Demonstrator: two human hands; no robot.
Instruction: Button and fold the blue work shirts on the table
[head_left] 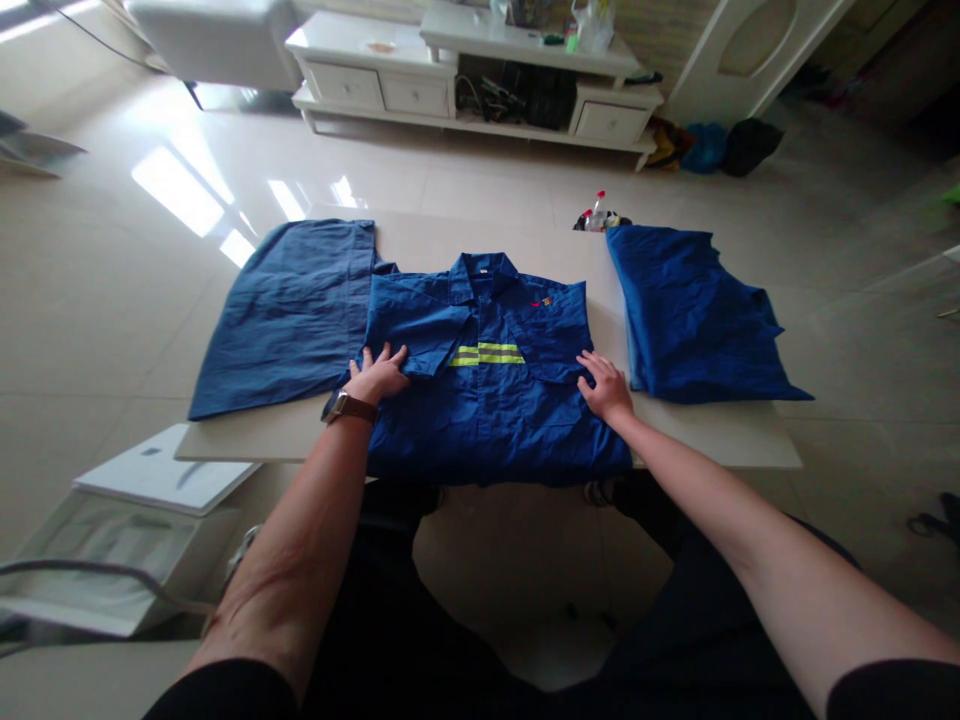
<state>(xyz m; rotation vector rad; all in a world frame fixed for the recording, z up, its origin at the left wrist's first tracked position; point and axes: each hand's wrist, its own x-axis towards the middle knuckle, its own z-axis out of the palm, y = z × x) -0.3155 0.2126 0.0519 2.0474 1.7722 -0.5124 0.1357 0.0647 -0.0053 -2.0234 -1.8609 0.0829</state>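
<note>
A blue work shirt (480, 420) with a collar and a yellow-green and grey reflective stripe lies on a pale table (705, 440). Both its sleeves are folded inward over the front, and its lower edge reaches the table's near side. My left hand (377, 376), with a watch at the wrist, rests fingers spread on the shirt's left edge. On the right edge lies my right hand (604, 388), its fingers apart. Neither hand grips the cloth. Further left is a faded blue garment (292, 315), and on the right a darker blue one (690, 320).
Bottles with red caps (598, 212) show behind the table's far edge. A white cabinet (420, 95) stands across the room, with bags (705, 148) beside it. At lower left is a white-lidded box (165, 468) with a hose. My legs are below the table.
</note>
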